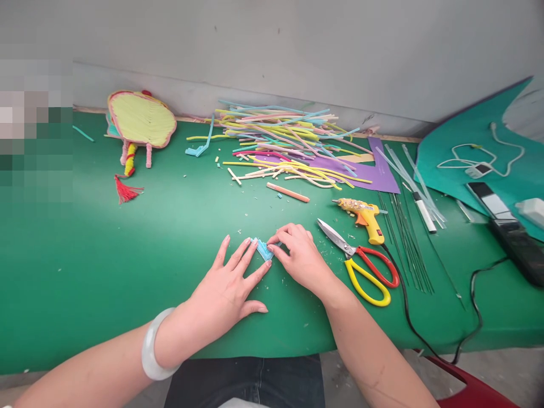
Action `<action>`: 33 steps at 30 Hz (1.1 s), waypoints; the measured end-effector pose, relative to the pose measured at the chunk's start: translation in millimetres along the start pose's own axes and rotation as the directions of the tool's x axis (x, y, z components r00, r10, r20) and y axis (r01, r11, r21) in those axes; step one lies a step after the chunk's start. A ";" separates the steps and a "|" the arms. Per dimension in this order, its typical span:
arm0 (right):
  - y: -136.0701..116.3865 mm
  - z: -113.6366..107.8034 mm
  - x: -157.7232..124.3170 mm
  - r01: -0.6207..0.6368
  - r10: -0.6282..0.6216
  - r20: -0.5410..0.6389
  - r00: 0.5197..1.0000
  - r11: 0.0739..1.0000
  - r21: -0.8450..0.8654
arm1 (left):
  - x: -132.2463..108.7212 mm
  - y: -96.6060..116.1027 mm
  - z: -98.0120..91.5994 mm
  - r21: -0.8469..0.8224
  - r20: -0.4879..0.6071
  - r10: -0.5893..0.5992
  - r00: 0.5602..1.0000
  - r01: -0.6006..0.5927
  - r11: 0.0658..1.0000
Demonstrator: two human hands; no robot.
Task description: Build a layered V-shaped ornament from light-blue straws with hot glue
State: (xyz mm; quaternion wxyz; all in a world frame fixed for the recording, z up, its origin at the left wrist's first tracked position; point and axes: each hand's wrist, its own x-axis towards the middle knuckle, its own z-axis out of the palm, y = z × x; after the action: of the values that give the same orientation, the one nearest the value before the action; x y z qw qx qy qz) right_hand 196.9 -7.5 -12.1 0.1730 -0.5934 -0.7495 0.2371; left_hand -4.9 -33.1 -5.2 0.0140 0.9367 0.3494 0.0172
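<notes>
A small light-blue piece (264, 250), seemingly made of pipe cleaner laid side by side, rests flat on the green table in front of me. My left hand (225, 283) lies spread beside it, with fingertips touching its left and lower edges. At its right edge my right hand (298, 254) pinches with thumb and index finger, partly hiding that corner. Scissors (351, 251) with one red and one yellow handle lie open just right of my right hand. Beyond them is a yellow glue gun (363, 218).
Colourful pipe cleaners (284, 136) are heaped at the back over purple sheet (385, 170). A yellow fan-shaped craft (142, 120) with red tassel lies back left. Green wires (408, 243), a marker (425, 212), a black device (516, 243) and a black cord (476, 306) occupy the right.
</notes>
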 end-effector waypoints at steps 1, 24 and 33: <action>0.4 -0.1 0.3 0.001 -0.001 -0.003 1.000 1.000 0.004 | 0.1 0.0 -0.3 -0.004 -0.001 -0.001 1.000 0.001 1.000; 9.4 0.6 1.1 -0.105 0.106 -0.027 0.994 0.994 0.023 | 0.0 0.7 0.5 -0.020 -0.001 -0.006 1.000 0.006 1.000; 8.4 0.9 1.2 -0.092 0.092 -0.007 0.996 0.996 0.011 | 0.1 1.2 3.1 -0.026 0.008 -0.006 1.000 0.007 1.000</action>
State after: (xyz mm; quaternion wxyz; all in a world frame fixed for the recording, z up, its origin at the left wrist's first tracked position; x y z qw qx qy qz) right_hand 202.9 -5.0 -17.6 0.1675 -0.6273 -0.7195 0.2466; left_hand -3.9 -34.0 -8.2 0.0277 0.9354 0.3521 0.0180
